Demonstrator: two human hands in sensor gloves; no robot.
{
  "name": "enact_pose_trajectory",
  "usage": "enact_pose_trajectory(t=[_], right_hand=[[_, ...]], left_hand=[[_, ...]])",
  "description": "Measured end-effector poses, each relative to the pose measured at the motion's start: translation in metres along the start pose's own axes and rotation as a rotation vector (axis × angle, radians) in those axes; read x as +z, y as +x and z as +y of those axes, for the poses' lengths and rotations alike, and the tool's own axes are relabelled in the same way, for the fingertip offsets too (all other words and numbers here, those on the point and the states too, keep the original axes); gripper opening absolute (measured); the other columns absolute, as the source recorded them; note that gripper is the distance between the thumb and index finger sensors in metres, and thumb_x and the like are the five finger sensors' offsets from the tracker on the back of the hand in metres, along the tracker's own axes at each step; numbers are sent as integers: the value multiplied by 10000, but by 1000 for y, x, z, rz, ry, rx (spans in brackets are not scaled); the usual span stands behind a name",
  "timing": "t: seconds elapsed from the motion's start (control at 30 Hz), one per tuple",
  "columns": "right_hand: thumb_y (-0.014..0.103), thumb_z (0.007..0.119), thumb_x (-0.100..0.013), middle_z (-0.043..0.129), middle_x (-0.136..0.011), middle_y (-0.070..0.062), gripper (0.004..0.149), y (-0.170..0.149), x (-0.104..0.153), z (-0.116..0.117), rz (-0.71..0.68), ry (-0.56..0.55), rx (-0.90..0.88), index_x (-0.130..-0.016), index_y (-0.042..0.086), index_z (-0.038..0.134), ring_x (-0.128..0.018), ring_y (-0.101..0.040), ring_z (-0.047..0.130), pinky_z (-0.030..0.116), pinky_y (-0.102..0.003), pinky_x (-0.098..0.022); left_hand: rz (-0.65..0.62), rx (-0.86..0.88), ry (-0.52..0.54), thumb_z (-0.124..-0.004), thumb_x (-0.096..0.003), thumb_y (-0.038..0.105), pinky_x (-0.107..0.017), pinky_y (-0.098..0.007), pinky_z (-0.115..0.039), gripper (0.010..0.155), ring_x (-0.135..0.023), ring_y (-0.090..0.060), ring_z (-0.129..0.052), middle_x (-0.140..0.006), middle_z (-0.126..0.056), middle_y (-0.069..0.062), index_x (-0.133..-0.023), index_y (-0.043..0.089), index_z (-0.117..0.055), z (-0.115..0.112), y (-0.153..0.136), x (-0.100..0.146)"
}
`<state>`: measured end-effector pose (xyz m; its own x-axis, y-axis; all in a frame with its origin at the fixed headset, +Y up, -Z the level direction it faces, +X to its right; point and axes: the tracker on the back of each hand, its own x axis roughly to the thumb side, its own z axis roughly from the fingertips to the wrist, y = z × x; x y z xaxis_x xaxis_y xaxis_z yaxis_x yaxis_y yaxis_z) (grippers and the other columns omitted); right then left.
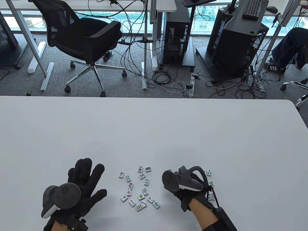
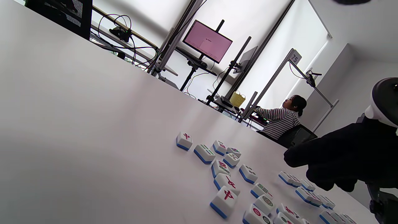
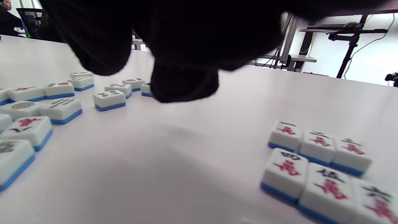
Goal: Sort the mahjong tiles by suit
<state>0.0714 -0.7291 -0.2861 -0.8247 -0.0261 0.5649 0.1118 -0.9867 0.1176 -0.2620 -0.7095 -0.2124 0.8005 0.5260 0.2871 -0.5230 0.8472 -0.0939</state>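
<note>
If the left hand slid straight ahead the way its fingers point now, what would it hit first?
Probably nothing. The left hand lies flat and open, fingers aimed up the table and slightly right. The loose tiles sit off to its right, so only bare table lies ahead, as far as the table view shows.

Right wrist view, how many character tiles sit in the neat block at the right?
6 character tiles: three in the far row, three in the near row. More may lie beyond the frame's edge.
</note>
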Motion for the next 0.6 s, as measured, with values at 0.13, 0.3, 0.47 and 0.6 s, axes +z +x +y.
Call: enact_pose_trajectory(t=[0.13, 0.3, 0.47, 0.6], right_hand=[[469, 799, -440, 981, -435, -63, 577, 30, 0, 7, -78, 74, 24, -839, 54, 837, -133, -131, 901, 814, -283, -94], [487, 803, -434, 982, -430, -67, 590, 46, 2, 19, -93, 139, 72, -828, 49, 846, -128, -131, 900, 813, -284, -91], [484, 787, -445, 983, -419, -57, 573, 39, 3, 26, -26, 138, 79, -813, 50, 854, -117, -123, 898, 812, -277, -80], [464, 786, -454, 982, -417, -68, 557, 30, 6, 27, 32, 132, 66, -810, 42, 855, -116, -130, 898, 812, -283, -79]], left_hand=[[-3, 1, 0, -562, -445, 750, -739, -545, 47, 816, -1074, -174, 166, -1093, 146, 162, -1100, 451, -177, 0, 0, 0], [-7, 2, -1, -561, -447, 749, -740, -545, 45, 816, -1075, -173, 164, -1092, 145, 162, -1101, 449, -176, -1, 0, 0], [-9, 2, -1, -560, -446, 750, -740, -545, 46, 816, -1074, -174, 166, -1091, 148, 162, -1100, 450, -175, -1, 0, 1], [-10, 2, -1, -562, -446, 750, -739, -546, 45, 817, -1075, -175, 165, -1091, 148, 162, -1100, 450, -176, -1, 0, 1]])
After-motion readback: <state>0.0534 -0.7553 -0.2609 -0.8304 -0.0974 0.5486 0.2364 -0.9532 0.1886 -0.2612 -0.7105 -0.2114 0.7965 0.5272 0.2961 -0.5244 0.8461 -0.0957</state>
